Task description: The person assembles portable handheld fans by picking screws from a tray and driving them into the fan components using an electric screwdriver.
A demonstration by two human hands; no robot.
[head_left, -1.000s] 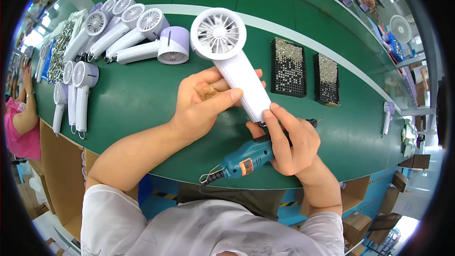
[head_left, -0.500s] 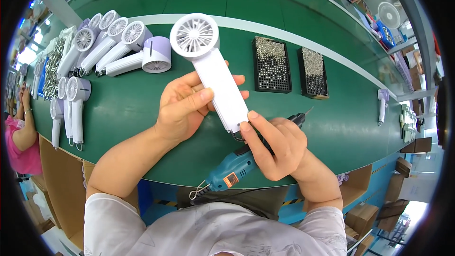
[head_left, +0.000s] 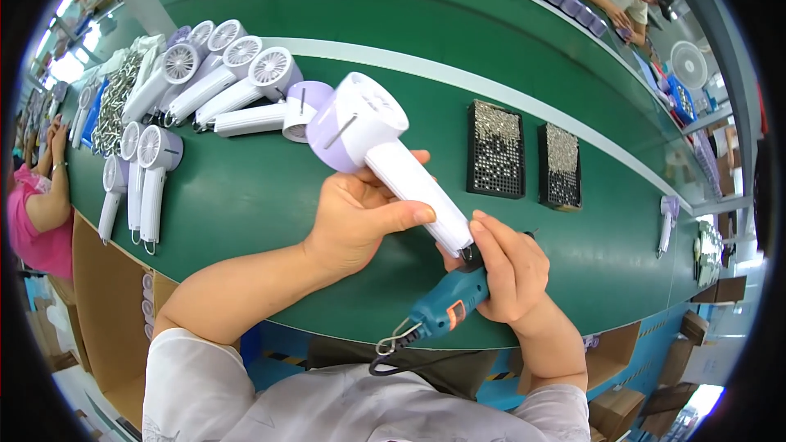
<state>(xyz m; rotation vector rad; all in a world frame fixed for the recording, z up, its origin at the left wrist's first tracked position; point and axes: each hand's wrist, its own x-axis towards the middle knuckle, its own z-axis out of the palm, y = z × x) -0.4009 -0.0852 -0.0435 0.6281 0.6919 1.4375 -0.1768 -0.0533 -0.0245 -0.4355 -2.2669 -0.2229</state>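
The left hand [head_left: 354, 223] pinches the white-and-purple plastic handheld fan [head_left: 403, 173], slanting down rightward; the right hand [head_left: 513, 274], nearer its lower end, clasps the teal cylindrical electric screwdriver [head_left: 440, 304].

The handheld fan [head_left: 395, 167] has turned — slotted lavender side [head_left: 334, 133] showing, grille [head_left: 385, 102] angled rightward.

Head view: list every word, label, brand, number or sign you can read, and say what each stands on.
No text can be read clearly enough to quote.
Orange label on the teal power tool in the right hand: print too small and blurred to read.
Handheld fan in the left hand: no lettering seen on the side shown.
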